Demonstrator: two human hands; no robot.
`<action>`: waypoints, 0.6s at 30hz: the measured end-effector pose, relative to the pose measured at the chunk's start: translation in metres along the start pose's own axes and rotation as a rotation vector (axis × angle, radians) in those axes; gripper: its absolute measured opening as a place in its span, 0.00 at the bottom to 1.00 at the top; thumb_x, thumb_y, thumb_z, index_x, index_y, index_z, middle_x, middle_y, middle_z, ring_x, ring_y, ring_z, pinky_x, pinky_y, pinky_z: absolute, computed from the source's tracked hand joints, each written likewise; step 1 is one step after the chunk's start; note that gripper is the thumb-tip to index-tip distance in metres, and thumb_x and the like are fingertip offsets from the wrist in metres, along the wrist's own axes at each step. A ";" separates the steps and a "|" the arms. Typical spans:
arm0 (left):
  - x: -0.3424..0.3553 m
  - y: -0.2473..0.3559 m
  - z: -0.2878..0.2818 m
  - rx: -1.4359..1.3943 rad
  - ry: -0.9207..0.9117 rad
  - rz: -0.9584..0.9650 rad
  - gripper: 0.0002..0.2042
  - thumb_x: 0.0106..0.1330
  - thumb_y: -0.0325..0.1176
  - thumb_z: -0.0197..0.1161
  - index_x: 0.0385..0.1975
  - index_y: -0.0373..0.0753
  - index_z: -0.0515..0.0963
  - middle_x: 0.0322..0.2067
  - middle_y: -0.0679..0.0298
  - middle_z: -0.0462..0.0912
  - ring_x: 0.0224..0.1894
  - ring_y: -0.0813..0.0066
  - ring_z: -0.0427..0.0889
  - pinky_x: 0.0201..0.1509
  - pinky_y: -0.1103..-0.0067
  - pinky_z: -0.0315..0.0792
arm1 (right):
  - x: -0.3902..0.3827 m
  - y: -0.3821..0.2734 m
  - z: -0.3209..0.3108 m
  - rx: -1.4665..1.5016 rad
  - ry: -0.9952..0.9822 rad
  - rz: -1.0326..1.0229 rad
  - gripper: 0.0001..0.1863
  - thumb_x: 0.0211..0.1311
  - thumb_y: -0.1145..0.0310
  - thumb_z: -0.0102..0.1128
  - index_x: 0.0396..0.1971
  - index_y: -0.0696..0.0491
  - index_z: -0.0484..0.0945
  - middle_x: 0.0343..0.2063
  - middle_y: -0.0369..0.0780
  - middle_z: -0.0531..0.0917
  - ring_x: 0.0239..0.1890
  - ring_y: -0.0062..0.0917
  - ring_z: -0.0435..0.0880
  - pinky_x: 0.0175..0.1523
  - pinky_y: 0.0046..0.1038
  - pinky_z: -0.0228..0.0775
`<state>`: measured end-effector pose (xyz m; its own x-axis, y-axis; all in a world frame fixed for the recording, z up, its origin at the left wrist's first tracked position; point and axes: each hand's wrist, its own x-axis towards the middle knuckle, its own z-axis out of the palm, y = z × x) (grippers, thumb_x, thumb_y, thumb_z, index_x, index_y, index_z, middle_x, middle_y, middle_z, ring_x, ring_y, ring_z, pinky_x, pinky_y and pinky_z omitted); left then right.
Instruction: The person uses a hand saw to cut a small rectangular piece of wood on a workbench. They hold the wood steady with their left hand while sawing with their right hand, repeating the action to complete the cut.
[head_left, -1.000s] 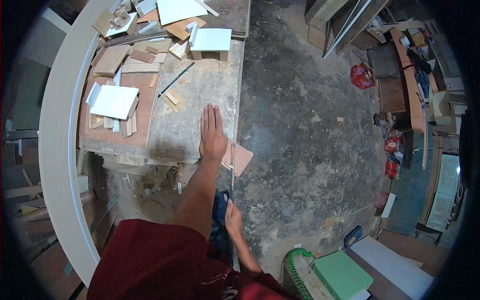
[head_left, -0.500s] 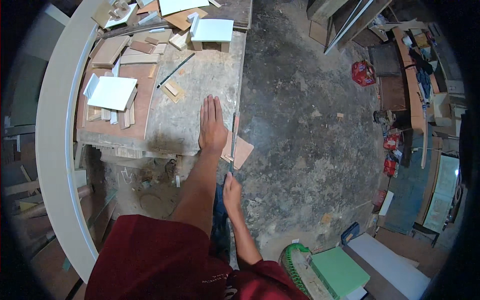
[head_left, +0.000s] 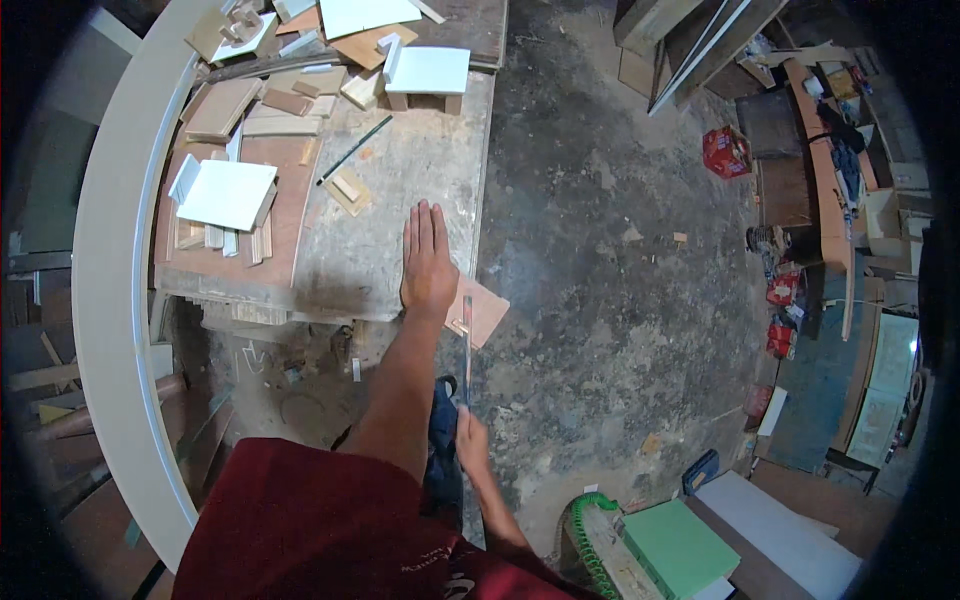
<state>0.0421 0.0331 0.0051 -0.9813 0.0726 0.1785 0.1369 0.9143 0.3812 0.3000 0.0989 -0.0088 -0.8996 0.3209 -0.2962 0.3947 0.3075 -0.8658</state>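
My left hand lies flat near the worktable's right edge, fingers stretched out. From under its heel sticks out a thin pinkish-brown wooden board, past the table edge, with a small pale notch-like spot on it. My right hand, lower and closer to my body, is closed round the near end of a long, narrow file-like tool. Its far end crosses the board; whether it is a file or a blade is hard to tell. Beyond my left fingers are a small wooden piece and a dark, thin rod.
The worktable bears a white-topped wooden piece at left, another at the back, and wood offcuts. A long pale panel curves along the left. Lower right are a green box and a green coiled hose.
My right hand has drawn the file-like tool back toward my body, so its far end now rests over the board. My left hand stays flat in nearly the same place.
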 end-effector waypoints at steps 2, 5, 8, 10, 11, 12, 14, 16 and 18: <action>-0.009 -0.004 0.003 0.002 -0.015 -0.003 0.34 0.53 0.19 0.48 0.65 0.30 0.51 0.66 0.45 0.51 0.69 0.51 0.50 0.72 0.63 0.47 | 0.029 -0.025 -0.005 0.006 -0.118 0.190 0.24 0.72 0.58 0.40 0.22 0.64 0.67 0.15 0.42 0.65 0.24 0.21 0.61 0.30 0.33 0.61; 0.001 -0.005 0.005 -0.022 0.044 0.017 0.34 0.53 0.19 0.48 0.65 0.30 0.50 0.66 0.45 0.51 0.69 0.51 0.50 0.72 0.64 0.47 | 0.060 -0.030 0.003 0.021 -0.136 0.176 0.24 0.72 0.58 0.40 0.25 0.65 0.69 0.18 0.44 0.68 0.26 0.22 0.63 0.33 0.34 0.63; -0.004 -0.006 0.002 0.030 -0.011 -0.017 0.34 0.53 0.18 0.48 0.65 0.30 0.51 0.66 0.46 0.51 0.69 0.51 0.50 0.72 0.64 0.47 | 0.013 -0.006 0.019 0.089 -0.007 0.116 0.22 0.72 0.59 0.39 0.27 0.64 0.71 0.20 0.43 0.70 0.28 0.22 0.64 0.36 0.33 0.65; 0.003 -0.001 0.000 0.031 0.005 -0.010 0.34 0.53 0.18 0.49 0.64 0.30 0.51 0.66 0.46 0.51 0.69 0.51 0.50 0.72 0.64 0.47 | -0.001 0.009 0.025 0.134 0.059 0.021 0.22 0.72 0.60 0.39 0.25 0.62 0.71 0.20 0.40 0.70 0.28 0.21 0.65 0.36 0.32 0.64; -0.004 0.001 0.001 0.028 -0.015 -0.003 0.34 0.53 0.18 0.49 0.64 0.30 0.51 0.66 0.46 0.51 0.69 0.52 0.49 0.72 0.64 0.47 | 0.004 0.009 0.028 0.138 0.063 0.026 0.22 0.72 0.60 0.39 0.24 0.61 0.71 0.19 0.39 0.69 0.27 0.21 0.64 0.35 0.32 0.64; -0.008 -0.001 0.004 0.023 -0.011 0.008 0.34 0.53 0.18 0.49 0.64 0.30 0.51 0.66 0.47 0.51 0.69 0.52 0.49 0.72 0.64 0.47 | 0.045 -0.027 0.018 0.154 -0.014 0.117 0.22 0.73 0.60 0.39 0.23 0.61 0.69 0.19 0.37 0.68 0.26 0.21 0.64 0.33 0.32 0.63; 0.000 -0.005 0.004 0.014 0.034 0.027 0.34 0.53 0.18 0.49 0.64 0.30 0.51 0.66 0.47 0.51 0.69 0.53 0.49 0.72 0.65 0.47 | 0.068 -0.042 0.013 0.171 -0.084 0.186 0.22 0.73 0.60 0.39 0.21 0.60 0.67 0.18 0.35 0.65 0.25 0.20 0.62 0.30 0.31 0.60; -0.001 -0.001 0.004 0.015 0.006 0.008 0.34 0.53 0.19 0.50 0.64 0.30 0.52 0.66 0.47 0.51 0.69 0.53 0.49 0.72 0.65 0.47 | 0.058 -0.023 0.021 0.174 -0.041 0.167 0.23 0.73 0.59 0.39 0.20 0.59 0.64 0.17 0.34 0.62 0.23 0.19 0.61 0.28 0.30 0.57; -0.005 -0.002 0.002 0.021 -0.008 -0.007 0.34 0.53 0.19 0.50 0.64 0.30 0.52 0.66 0.47 0.51 0.69 0.52 0.50 0.72 0.65 0.47 | 0.018 -0.026 0.023 0.125 0.011 0.161 0.23 0.72 0.59 0.40 0.20 0.60 0.62 0.15 0.36 0.58 0.21 0.18 0.58 0.25 0.29 0.55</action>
<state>0.0459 0.0316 0.0013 -0.9833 0.0690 0.1685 0.1270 0.9231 0.3629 0.2694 0.0760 -0.0010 -0.8246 0.3667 -0.4307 0.5062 0.1382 -0.8513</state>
